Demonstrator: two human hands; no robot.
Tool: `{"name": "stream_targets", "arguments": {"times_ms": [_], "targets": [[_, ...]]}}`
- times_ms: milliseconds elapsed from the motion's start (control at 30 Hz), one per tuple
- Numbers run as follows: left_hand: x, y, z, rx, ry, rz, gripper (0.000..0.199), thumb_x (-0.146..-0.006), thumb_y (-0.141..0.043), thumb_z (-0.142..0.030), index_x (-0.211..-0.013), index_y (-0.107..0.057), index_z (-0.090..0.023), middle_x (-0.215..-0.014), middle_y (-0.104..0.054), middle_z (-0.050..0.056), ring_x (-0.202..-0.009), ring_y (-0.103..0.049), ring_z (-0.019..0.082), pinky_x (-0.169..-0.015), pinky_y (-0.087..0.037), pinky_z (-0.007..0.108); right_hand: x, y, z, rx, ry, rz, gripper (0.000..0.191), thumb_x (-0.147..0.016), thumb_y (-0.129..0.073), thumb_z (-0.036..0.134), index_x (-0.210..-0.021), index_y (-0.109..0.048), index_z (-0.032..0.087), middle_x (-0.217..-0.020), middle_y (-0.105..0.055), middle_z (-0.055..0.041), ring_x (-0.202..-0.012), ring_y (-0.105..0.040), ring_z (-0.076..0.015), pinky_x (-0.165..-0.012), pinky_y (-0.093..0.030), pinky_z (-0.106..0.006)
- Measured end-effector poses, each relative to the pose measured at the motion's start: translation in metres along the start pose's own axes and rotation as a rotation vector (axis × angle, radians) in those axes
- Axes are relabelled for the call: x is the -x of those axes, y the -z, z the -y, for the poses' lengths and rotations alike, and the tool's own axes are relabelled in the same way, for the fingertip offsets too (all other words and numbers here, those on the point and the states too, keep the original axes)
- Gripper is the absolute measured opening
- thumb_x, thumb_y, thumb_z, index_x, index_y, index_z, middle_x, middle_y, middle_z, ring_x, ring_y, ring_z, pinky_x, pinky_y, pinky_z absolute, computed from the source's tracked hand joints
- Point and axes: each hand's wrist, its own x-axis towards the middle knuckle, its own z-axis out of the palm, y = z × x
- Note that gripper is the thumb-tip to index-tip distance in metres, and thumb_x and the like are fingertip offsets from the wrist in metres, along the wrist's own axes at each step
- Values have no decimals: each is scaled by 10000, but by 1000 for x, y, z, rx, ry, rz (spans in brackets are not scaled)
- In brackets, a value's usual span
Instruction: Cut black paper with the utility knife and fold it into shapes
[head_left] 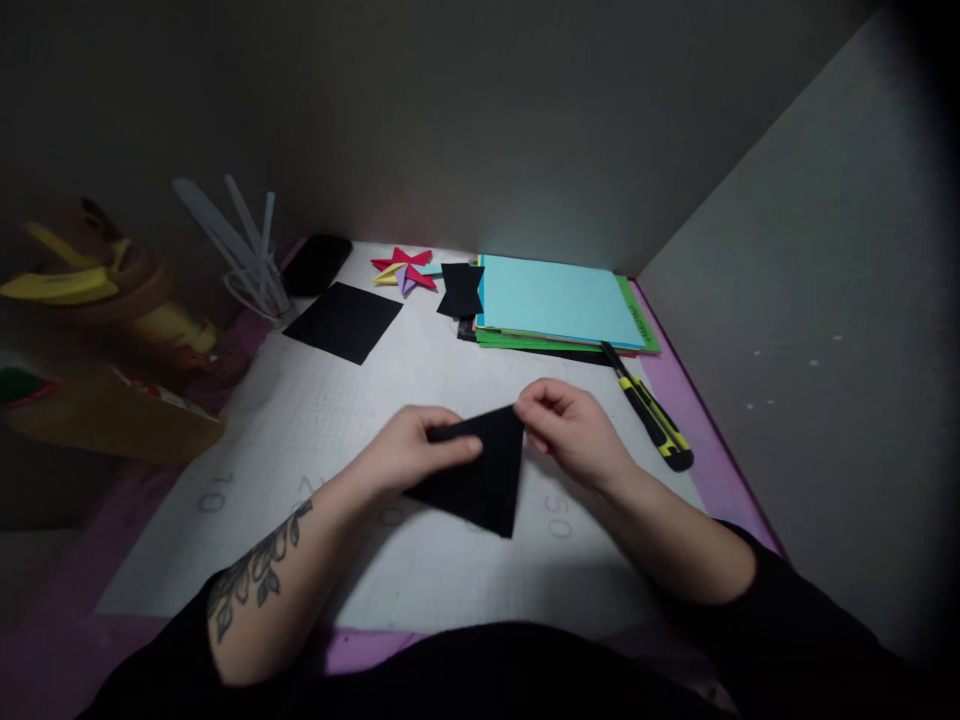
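Between my hands, just over the white sheet, is a piece of black paper (487, 480). My left hand (424, 445) grips its left side, thumb on top and fingers underneath. At the upper right corner, my right hand (566, 425) pinches the paper between thumb and index finger. A flat black paper square (345, 322) lies farther back on the left. Another black paper piece (460, 290), with notched sides, rests against the left edge of the paper stack. Beside it are folded paper shapes (406, 270) in red, yellow and purple.
A stack of coloured paper (555, 300) lies at the back right, with a yellow-and-black box cutter (651, 412) leaning off its edge. At the back left stand a clear cup of sticks (259, 285) and a black phone (318, 264). Grey walls (487, 130) enclose the table.
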Motion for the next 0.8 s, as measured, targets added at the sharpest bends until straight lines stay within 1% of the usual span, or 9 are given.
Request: {"name": "stream_targets", "arguments": {"times_ms": [67, 133, 233, 333, 400, 533, 667, 733, 800], "targets": [[-5, 12, -4, 281, -120, -326, 307, -685, -740, -434, -792, -664, -156, -731, -629, 31, -608, -549, 122, -514, -393, 220, -4, 3, -1, -147, 41, -177, 267, -742, -694, 414, -720, -537, 199, -454, -474, 90, -365, -432, -61, -371, -300, -175], [-9, 22, -7, 546, -180, -494, 362, -746, -670, -512, -873, -658, -173, -854, -651, 59, -690, -587, 141, -547, -437, 227, -9, 3, -4, -272, 77, -282, 291, -709, -721, 404, -735, -508, 207, -505, -519, 84, -408, -531, -76, -384, -361, -162], [-13, 26, -5, 708, -178, -376, 480, -798, -568, -616, -1006, -631, -188, -996, -652, 82, -757, -618, 163, -593, -489, 256, -11, -1, -9, -356, 107, -291, 297, -692, -746, 359, -766, -501, 209, -571, -551, 81, -508, -636, -100, -439, -446, -159], [-12, 16, 3, 618, -154, -164, 524, -771, -625, -595, -1116, -599, -203, -1019, -659, 71, -780, -633, 188, -616, -505, 278, -11, -3, -13, -386, 126, -287, 284, -699, -753, 319, -782, -507, 206, -619, -561, 81, -574, -676, -107, -480, -484, -155], [-12, 9, 8, 496, -123, -102, 484, -726, -728, -477, -1107, -602, -206, -984, -669, 53, -813, -637, 202, -635, -507, 280, -10, -3, -13, -406, 108, -279, 288, -694, -760, 306, -781, -506, 204, -632, -566, 80, -601, -689, -110, -495, -491, -149], [-12, 4, 13, 241, -62, -190, 315, -672, -781, -340, -891, -641, -163, -800, -676, 37, -704, -623, 163, -560, -457, 236, -9, -1, -14, -434, 11, -191, 298, -686, -768, 320, -790, -512, 208, -622, -569, 73, -636, -706, -139, -490, -495, -151], [-11, 6, 10, -94, -172, -353, 174, -719, -720, -313, -718, -647, -155, -612, -617, -9, -560, -555, 127, -516, -413, 237, -9, 0, -16, -400, -16, -139, 250, -699, -756, 311, -853, -590, 206, -693, -606, 52, -638, -698, -129, -495, -498, -163], [-11, 9, 8, -228, -250, -363, 99, -738, -689, -263, -750, -683, -165, -656, -653, 5, -595, -584, 148, -543, -443, 258, -10, 2, -19, -309, 31, -90, 192, -731, -725, 297, -856, -615, 202, -770, -656, 15, -698, -699, -142, -571, -536, -210], [-11, 16, 6, -334, -397, -329, 103, -756, -658, -221, -830, -721, -187, -808, -710, 40, -713, -639, 180, -632, -498, 294, -11, 6, -23, -123, 169, -47, 98, -760, -678, 242, -836, -627, 205, -860, -689, -22, -796, -691, -165, -669, -557, -274]]}}
